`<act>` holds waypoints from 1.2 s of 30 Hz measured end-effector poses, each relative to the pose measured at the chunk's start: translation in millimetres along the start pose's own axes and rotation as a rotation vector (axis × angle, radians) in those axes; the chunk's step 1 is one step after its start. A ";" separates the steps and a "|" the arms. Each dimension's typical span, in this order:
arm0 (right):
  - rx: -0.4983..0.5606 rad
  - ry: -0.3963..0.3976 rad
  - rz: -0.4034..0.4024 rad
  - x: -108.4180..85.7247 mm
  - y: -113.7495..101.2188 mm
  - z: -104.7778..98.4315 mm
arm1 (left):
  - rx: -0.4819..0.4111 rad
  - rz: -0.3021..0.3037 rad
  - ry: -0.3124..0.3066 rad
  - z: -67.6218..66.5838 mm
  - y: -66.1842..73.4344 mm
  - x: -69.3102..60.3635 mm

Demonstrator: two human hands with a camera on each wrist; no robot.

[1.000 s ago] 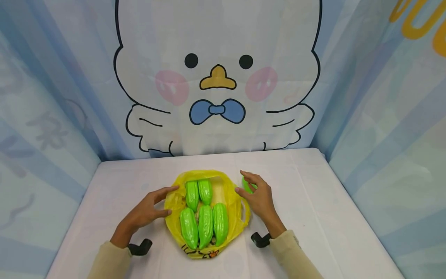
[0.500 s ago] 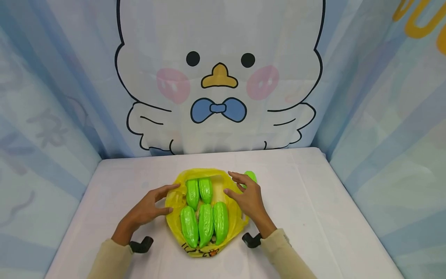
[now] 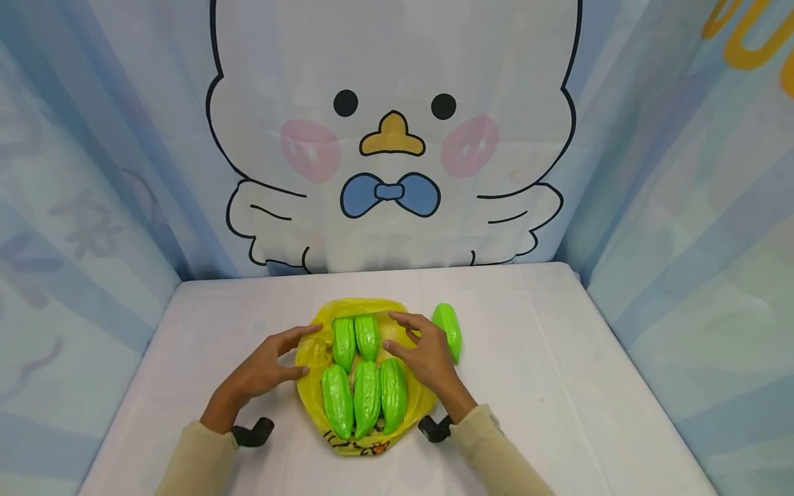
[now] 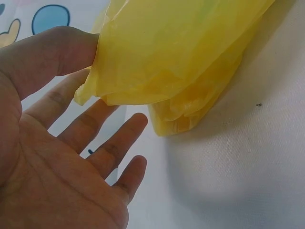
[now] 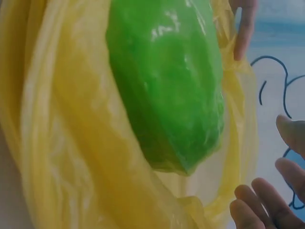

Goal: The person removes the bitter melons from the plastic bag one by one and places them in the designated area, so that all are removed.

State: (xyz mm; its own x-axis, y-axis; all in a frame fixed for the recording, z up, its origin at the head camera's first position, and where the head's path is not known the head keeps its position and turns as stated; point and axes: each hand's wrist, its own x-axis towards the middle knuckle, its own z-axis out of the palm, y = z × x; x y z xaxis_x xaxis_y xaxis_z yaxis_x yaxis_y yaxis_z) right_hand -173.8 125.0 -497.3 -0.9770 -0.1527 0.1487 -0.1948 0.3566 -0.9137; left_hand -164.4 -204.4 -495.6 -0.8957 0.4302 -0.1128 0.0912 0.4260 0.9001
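A yellow plastic bag [image 3: 310, 399] lies spread open on the table, with several green bumpy vegetable-like pieces [image 3: 367, 399] in it: two at the back, three in front. My left hand [image 3: 263, 365] touches the bag's left edge, thumb and fingers spread apart. In the left wrist view the bag [image 4: 181, 57] covers the thumb's tip, while the other fingers of the left hand [image 4: 62, 157] extend loosely below. My right hand [image 3: 428, 355] hovers over the bag's right side, fingers spread and holding nothing. The right wrist view shows one green piece [image 5: 167, 86] large, beside the right hand's fingertips [image 5: 267, 205].
Another green piece [image 3: 448, 333] lies outside the bag on the white tabletop [image 3: 546, 386], just right of my right hand. A cloth backdrop [image 3: 391, 55] with a cartoon face stands behind the table, and patterned cloth hangs on both sides.
My right hand has moved left from the green piece outside the bag to above the bag's right side, uncovering that piece. The left hand has stayed at the bag's edge.
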 end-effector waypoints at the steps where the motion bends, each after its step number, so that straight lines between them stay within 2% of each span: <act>1: -0.002 -0.006 -0.001 0.5 -0.1 1.7 | 0.000 0.000 0.000 -0.2 -0.1 -0.1; 14: -0.050 -0.078 0.014 6.6 2.6 23.5 | -0.011 0.000 0.003 -0.5 -2.0 -2.2; 24: -0.066 -0.120 0.052 6.0 5.0 29.5 | -0.002 0.002 0.006 0.2 -2.4 -3.7; 27: -0.079 -0.127 0.043 6.5 4.7 31.7 | -0.002 -0.004 0.010 0.5 -2.8 -3.6; 32: -0.123 -0.123 0.028 9.4 2.8 36.7 | 0.006 0.032 0.005 0.9 -4.2 -3.0; 36: -0.174 -0.114 0.007 11.5 2.5 41.0 | 0.004 0.034 0.002 1.3 -3.3 -2.7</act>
State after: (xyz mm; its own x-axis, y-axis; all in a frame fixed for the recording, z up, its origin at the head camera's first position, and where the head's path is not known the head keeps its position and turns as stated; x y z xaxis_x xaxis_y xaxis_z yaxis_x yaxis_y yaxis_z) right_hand -182.0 86.4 -513.4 -0.9643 -0.2492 0.0895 -0.2094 0.5108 -0.8338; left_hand -161.8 -205.9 -498.8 -0.8928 0.4430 -0.0817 0.1230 0.4143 0.9018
